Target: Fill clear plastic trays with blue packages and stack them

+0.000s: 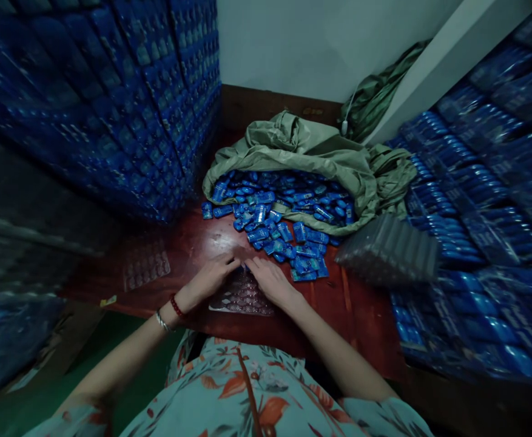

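A clear plastic tray with rows of round cavities [242, 298] lies on the red table in front of my body. Over its far end, my left hand [215, 271] and my right hand [271, 281] nearly meet, fingers bent and close together. A bit of blue shows at the right fingertips, seemingly a small blue packet [246, 266], mostly hidden by the fingers. What the left fingertips hold, if anything, cannot be made out. Just beyond the hands, a heap of small blue packets [284, 243] spills from an open green cloth sack [311, 159].
Another clear tray [146, 267] lies at the left on the red table [188, 237]. A stack of nested trays [388, 250] leans at the right. Wrapped blue packs tower at the left [111, 103] and right [470, 182]. A white cord switch [344, 126] hangs behind the sack.
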A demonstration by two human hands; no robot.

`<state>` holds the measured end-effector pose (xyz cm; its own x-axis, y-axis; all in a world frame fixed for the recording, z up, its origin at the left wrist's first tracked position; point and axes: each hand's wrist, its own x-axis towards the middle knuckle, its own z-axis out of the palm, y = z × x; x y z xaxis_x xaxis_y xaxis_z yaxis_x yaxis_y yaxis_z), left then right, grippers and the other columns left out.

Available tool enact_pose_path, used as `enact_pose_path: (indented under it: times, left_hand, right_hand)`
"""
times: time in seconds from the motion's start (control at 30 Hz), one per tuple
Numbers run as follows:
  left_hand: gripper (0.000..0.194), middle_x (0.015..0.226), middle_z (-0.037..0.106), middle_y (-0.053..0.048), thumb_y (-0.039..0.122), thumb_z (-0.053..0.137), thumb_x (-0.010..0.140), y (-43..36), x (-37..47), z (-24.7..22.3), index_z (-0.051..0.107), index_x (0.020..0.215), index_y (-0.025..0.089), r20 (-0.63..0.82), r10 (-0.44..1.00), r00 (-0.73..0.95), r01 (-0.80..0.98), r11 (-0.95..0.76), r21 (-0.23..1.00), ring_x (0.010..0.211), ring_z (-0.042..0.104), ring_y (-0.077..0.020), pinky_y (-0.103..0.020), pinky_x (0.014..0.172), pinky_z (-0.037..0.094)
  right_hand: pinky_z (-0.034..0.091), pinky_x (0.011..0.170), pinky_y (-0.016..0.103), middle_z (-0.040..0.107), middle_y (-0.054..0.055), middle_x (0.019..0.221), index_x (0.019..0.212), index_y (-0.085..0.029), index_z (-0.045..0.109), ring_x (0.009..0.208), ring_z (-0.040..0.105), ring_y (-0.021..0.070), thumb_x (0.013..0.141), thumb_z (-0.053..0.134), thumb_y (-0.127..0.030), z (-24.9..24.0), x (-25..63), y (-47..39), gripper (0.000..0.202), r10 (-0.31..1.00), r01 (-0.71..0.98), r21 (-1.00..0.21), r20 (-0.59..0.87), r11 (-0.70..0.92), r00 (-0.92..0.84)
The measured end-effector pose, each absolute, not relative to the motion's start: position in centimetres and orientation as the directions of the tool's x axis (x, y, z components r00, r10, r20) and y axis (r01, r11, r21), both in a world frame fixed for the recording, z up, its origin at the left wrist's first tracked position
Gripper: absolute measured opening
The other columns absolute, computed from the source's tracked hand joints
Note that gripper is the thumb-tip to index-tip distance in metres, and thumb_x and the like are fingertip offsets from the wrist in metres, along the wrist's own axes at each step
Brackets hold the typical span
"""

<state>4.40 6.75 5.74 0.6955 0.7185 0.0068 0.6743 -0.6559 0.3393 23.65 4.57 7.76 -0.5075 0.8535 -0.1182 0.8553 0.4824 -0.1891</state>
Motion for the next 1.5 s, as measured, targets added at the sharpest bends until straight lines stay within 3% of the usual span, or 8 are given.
enact_pose_path:
  times: [0.27,0.5,0.7,0.87,1.1,1.27,1.37,1.5]
  left_hand:
    - [0.033,0.101,0.059,-0.012,0.002,0.039,0.083,6.9,5.1,4.4,0.047,0.113,0.012,-0.026,0.561,0.828,0.558,-0.818,0.14,0.092,0.058,-0.0238,-0.039,0.083,0.047]
    - [0.04,0.121,0.054,-0.014,0.005,0.039,0.085,9.2,5.0,4.7,0.037,0.124,0.015,0.066,0.636,0.769,0.583,-0.74,0.335,0.111,0.053,-0.0214,-0.037,0.094,0.044]
    - [0.036,0.115,0.058,-0.012,0.038,0.049,0.09,13.4,5.3,8.0,0.048,0.119,0.016,0.06,0.566,0.822,0.482,-0.749,0.454,0.107,0.054,-0.0234,-0.035,0.091,0.043]
    - [0.025,0.108,0.06,-0.011,0.03,0.04,0.093,16.3,10.1,7.9,0.056,0.105,0.014,-0.055,0.67,0.741,0.647,-0.689,0.325,0.096,0.058,-0.0201,-0.031,0.085,0.046]
    - [0.021,0.092,0.065,-0.013,0.01,0.051,0.083,18.1,13.4,6.1,0.055,0.103,0.01,-0.163,0.646,0.746,0.662,-0.691,0.291,0.08,0.064,-0.0205,-0.029,0.074,0.048]
    - [0.029,0.108,0.062,-0.011,0.018,0.045,0.089,16.8,7.7,6.6,0.049,0.118,0.016,0.001,0.677,0.736,0.607,-0.66,0.442,0.096,0.061,-0.0192,-0.031,0.084,0.048]
    - [0.029,0.11,0.06,-0.011,0.026,0.049,0.088,13.2,3.3,6.5,0.049,0.115,0.014,0.248,0.818,0.52,0.491,-0.523,0.697,0.099,0.059,-0.0189,-0.031,0.085,0.049]
    - [0.021,0.093,0.062,-0.005,0.031,0.055,0.086,6.9,0.3,5.6,0.055,0.099,0.015,0.237,0.944,0.231,0.453,-0.319,0.832,0.085,0.062,-0.0163,-0.028,0.074,0.052]
  right_hand:
    - [0.042,0.088,0.033,0.063,0.011,0.102,0.117,-0.011,0.052,0.096,0.058,0.0202,0.085,0.037,0.0,6.6,23.0,4.5,0.038,0.86,0.865,-0.104,-0.101,0.491,-0.5]
    - [0.041,0.085,0.033,0.063,0.011,0.106,0.123,-0.012,0.05,0.096,0.057,0.02,0.089,0.037,-0.006,5.7,23.5,5.0,0.037,0.894,0.888,-0.131,-0.017,0.441,-0.447]
    - [0.038,0.085,0.031,0.063,0.007,0.11,0.118,-0.021,0.056,0.101,0.053,0.0194,0.094,0.035,-0.018,6.4,27.0,8.6,0.032,0.941,0.897,-0.282,0.092,0.339,-0.327]
    - [0.039,0.088,0.033,0.057,0.013,0.12,0.128,-0.015,0.048,0.109,0.05,0.0245,0.091,0.041,-0.023,6.8,27.9,13.6,0.038,0.998,0.972,-0.228,-0.007,0.056,-0.059]
    - [0.044,0.083,0.032,0.058,0.015,0.115,0.121,-0.013,0.05,0.101,0.058,0.0243,0.084,0.05,-0.023,6.3,28.1,16.3,0.038,0.991,0.965,-0.256,-0.098,0.059,-0.086]
    - [0.046,0.086,0.037,0.06,0.012,0.112,0.12,-0.014,0.048,0.1,0.058,0.0235,0.084,0.044,-0.021,6.2,30.7,12.0,0.037,0.984,0.787,-0.604,0.173,0.13,-0.03]
    - [0.052,0.074,0.034,0.064,0.007,0.101,0.12,-0.018,0.047,0.082,0.063,0.0197,0.086,0.044,-0.029,5.5,31.6,7.4,0.036,0.994,0.533,-0.84,0.106,0.101,-0.021]
    - [0.05,0.083,0.034,0.062,0.008,0.11,0.118,-0.021,0.048,0.097,0.062,0.0198,0.087,0.047,-0.028,4.7,30.3,2.5,0.031,0.994,0.498,-0.861,0.068,0.1,-0.081]
